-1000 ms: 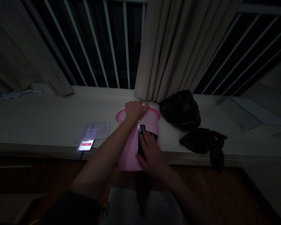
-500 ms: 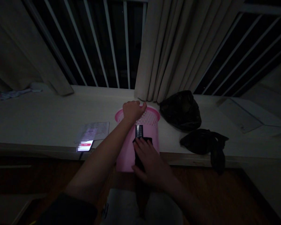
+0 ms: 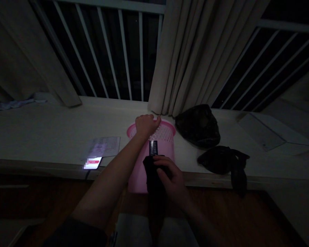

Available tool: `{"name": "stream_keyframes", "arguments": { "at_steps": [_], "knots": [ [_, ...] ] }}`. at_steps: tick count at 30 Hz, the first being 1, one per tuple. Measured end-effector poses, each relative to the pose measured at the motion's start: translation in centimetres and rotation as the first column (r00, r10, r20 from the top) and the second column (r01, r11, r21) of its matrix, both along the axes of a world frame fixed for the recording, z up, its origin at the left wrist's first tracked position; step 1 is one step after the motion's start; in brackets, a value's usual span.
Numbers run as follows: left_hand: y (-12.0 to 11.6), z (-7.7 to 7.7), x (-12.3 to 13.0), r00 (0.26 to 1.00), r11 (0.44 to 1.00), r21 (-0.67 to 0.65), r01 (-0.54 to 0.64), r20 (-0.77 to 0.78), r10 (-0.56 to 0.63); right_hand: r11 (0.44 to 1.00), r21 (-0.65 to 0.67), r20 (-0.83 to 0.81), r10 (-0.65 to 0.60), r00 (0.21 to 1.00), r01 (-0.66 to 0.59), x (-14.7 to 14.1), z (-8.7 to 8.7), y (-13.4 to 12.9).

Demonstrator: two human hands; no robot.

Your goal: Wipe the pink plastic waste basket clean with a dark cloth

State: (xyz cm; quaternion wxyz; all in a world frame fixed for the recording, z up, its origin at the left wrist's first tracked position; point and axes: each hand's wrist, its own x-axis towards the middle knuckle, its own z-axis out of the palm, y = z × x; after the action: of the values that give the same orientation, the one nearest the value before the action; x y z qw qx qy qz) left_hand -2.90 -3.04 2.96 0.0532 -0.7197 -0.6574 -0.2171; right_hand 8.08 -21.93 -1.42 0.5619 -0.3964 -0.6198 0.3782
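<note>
A pink wastebasket [image 3: 137, 178] lies tilted over the edge of the white ledge, its mesh top and rim away from me. My left hand [image 3: 146, 125] is closed on the far rim, its thumb to the right. On the basket's side is a dark label [image 3: 153, 147] with white lettering. Just below the label, a matte black cloth [image 3: 154, 175] lies against the basket and hangs down its front. My right hand [image 3: 170, 173] grips the cloth's right part, fingers bent and thumb close to them. The dim light hides the cloth's lower end.
Two black plastic bags, a larger bag [image 3: 198, 126] and a knotted bag [image 3: 221, 160], lie on the ledge [image 3: 54, 133] to the right. Left are a paper sheet [image 3: 105, 145] and a lit phone [image 3: 92, 163]. Curtains [image 3: 177, 55] and white bars [image 3: 125, 55] stand behind.
My right hand has gone from lying flat with fingers spread on the black cloth to bent fingers gripping it. The cloth's top has shifted slightly left. My left hand stays on the rim.
</note>
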Motion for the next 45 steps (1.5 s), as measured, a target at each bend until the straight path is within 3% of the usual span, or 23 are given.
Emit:
{"name": "stream_keyframes", "arguments": {
  "at_steps": [2,4,8,13,16,18,24,27,30,32,37,40,43,45],
  "knots": [
    [0.0,0.0,0.1,1.000,1.000,0.004,0.014,0.012,-0.015,0.993,-0.049,-0.207,-0.111,0.972,0.103,-0.4,0.0,0.3],
    [-0.1,0.1,0.2,1.000,1.000,-0.006,0.020,0.021,-0.020,0.982,-0.157,-0.358,-0.158,0.920,0.108,-0.8,-0.1,0.3],
    [-0.2,0.3,0.4,1.000,1.000,-0.005,0.020,0.011,-0.019,0.918,-0.344,-0.505,-0.003,0.863,-0.199,-1.4,0.1,0.1],
    [-0.1,0.4,0.5,1.000,1.000,-0.020,0.020,0.008,-0.020,0.849,-0.334,-0.694,0.072,0.716,-0.410,-1.4,0.3,-1.0],
    [0.0,0.3,0.5,1.000,1.000,-0.011,0.025,0.000,-0.025,0.744,-0.333,-0.737,0.178,0.652,-0.580,-1.2,-0.4,-1.5],
    [0.0,0.2,0.6,1.000,1.000,-0.010,0.025,-0.007,-0.025,0.700,-0.349,-0.756,0.182,0.629,-0.622,-0.8,-0.5,-0.7],
    [0.0,0.1,0.5,1.000,1.000,0.007,0.015,-0.002,-0.015,0.765,-0.383,-0.712,0.112,0.693,-0.517,0.5,0.6,3.8],
    [0.0,0.0,0.3,1.000,1.000,0.015,0.009,0.000,-0.008,0.752,-0.368,-0.727,0.134,0.674,-0.547,0.5,0.1,2.2],
    [0.0,0.0,0.1,1.000,1.000,0.007,0.002,-0.014,-0.002,0.704,-0.355,-0.712,0.223,0.666,-0.615,0.3,-0.6,0.1],
    [-0.1,0.1,0.1,1.000,1.000,0.003,-0.001,-0.019,0.001,0.697,-0.374,-0.675,0.247,0.695,-0.611,0.2,-0.5,0.5],
    [-0.3,0.2,0.2,1.000,1.000,0.011,-0.013,-0.013,0.013,0.787,-0.371,-0.672,0.138,0.727,-0.492,0.5,0.4,4.4],
    [-0.2,0.1,0.2,1.000,1.000,0.006,-0.009,-0.008,0.009,0.789,-0.345,-0.696,0.149,0.702,-0.509,0.5,-0.3,3.1],
    [-0.1,0.0,0.1,1.000,1.000,0.006,0.008,0.005,-0.008,0.749,-0.299,-0.744,0.205,0.635,-0.592,0.5,-1.0,1.2],
    [0.0,-0.1,0.1,1.000,1.000,0.012,0.013,0.007,-0.013,0.732,-0.294,-0.752,0.221,0.621,-0.615,0.5,-0.8,1.5]
  ]
}}
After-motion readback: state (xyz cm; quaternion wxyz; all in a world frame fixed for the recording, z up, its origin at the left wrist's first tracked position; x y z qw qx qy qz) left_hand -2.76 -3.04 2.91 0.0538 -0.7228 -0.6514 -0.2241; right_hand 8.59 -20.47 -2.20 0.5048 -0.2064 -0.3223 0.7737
